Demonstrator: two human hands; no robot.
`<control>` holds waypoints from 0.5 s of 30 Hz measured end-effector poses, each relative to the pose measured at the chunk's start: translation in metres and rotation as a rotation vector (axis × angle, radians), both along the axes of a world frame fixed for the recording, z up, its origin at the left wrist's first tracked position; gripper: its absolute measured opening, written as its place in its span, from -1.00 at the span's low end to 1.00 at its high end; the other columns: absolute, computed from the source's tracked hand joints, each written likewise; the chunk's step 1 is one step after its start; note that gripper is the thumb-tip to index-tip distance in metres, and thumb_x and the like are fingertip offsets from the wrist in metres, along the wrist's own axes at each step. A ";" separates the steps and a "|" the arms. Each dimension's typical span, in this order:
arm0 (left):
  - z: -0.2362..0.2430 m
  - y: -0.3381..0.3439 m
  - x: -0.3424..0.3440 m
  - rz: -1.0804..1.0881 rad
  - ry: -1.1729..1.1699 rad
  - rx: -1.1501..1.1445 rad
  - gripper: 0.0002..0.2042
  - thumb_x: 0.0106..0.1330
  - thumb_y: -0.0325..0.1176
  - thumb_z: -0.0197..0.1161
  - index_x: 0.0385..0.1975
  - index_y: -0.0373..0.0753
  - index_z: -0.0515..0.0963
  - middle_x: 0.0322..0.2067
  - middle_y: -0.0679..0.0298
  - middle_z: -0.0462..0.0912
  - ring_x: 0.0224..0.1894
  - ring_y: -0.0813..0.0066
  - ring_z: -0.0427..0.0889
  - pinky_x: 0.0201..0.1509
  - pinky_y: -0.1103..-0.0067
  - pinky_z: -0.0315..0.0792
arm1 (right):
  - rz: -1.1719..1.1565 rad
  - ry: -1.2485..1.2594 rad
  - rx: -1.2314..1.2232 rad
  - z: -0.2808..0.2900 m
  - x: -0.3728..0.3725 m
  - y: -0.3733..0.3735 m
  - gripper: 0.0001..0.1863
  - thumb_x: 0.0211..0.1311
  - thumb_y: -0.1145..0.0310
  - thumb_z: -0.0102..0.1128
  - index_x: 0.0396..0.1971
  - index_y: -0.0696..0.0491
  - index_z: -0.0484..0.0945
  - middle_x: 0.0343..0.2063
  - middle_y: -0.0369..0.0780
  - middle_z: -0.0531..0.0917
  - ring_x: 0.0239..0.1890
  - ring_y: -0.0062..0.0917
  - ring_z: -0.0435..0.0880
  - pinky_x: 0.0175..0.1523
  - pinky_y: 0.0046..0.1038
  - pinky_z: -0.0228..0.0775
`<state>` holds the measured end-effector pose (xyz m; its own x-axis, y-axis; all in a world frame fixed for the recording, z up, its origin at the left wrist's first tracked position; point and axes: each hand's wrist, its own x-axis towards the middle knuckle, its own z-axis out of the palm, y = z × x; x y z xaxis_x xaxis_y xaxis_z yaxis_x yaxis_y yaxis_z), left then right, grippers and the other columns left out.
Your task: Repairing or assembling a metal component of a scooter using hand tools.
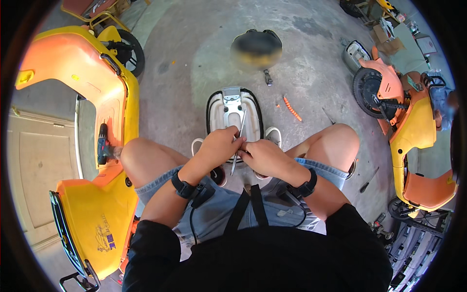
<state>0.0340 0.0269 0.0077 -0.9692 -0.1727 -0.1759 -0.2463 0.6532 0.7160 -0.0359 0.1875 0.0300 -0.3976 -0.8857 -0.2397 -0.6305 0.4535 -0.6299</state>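
Observation:
A scooter seat (252, 107) lies upside down on the floor between my feet, its pale underside up and a black edge all round. Fixed to its far end is a silver metal hinge bracket (232, 100). Above the seat, my left hand (221, 144) is closed on a slim metal rod (243, 121), which slants from over the seat back toward my lap. My right hand (265, 156) meets it from the other side, fingers bent and pressed in close to the rod. What its fingertips pinch is hidden.
A yellow-orange scooter (92, 204) stands close on my left, with a power drill (102, 143) on its footboard. Another scooter (413, 131) is at the right. On the floor lie an orange spiral wrap (293, 109), a screwdriver (368, 181) and a small black part (268, 78).

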 end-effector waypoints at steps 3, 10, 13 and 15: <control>-0.002 -0.005 0.004 -0.071 0.059 -0.097 -0.77 0.20 -0.21 0.18 -0.36 -0.28 0.55 -0.56 0.05 0.58 -0.46 0.07 0.58 -0.40 0.32 0.42 | -0.086 0.000 -0.055 0.008 -0.002 -0.002 -0.75 0.23 0.26 0.00 -0.43 0.13 0.55 -0.54 -0.01 0.60 -0.44 -0.11 0.60 -0.35 -0.11 0.38; 0.010 0.001 0.004 -0.333 0.100 -0.243 -0.77 0.16 -0.19 0.22 -0.34 -0.21 0.56 -0.54 0.12 0.60 -0.38 0.10 0.61 -0.35 0.29 0.45 | -0.257 0.237 -0.221 0.006 -0.006 0.000 -0.80 0.22 0.31 0.00 -0.46 0.12 0.51 -0.55 -0.06 0.61 -0.49 -0.14 0.60 -0.39 -0.15 0.40; 0.017 0.007 0.006 -0.110 0.180 -0.321 -0.73 0.12 -0.14 0.26 -0.34 -0.21 0.53 -0.57 0.13 0.59 -0.40 0.10 0.61 -0.38 0.30 0.45 | -0.175 0.299 -0.085 0.000 -0.006 0.001 -0.80 0.20 0.32 0.01 -0.47 0.14 0.51 -0.54 -0.06 0.62 -0.49 -0.13 0.61 -0.38 -0.16 0.42; 0.024 0.008 0.000 -0.041 0.079 -0.383 -0.71 0.11 -0.12 0.28 -0.35 -0.21 0.52 -0.58 0.14 0.59 -0.41 0.10 0.61 -0.39 0.31 0.45 | -0.175 0.273 -0.084 0.002 -0.007 0.000 -0.79 0.18 0.32 0.02 -0.49 0.16 0.50 -0.56 -0.04 0.61 -0.50 -0.11 0.61 -0.38 -0.16 0.43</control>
<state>0.0340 0.0347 0.0322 -0.9846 -0.1718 -0.0309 -0.1681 0.8850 0.4341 -0.0432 0.1874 0.0324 -0.5848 -0.8105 -0.0328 -0.6983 0.5236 -0.4881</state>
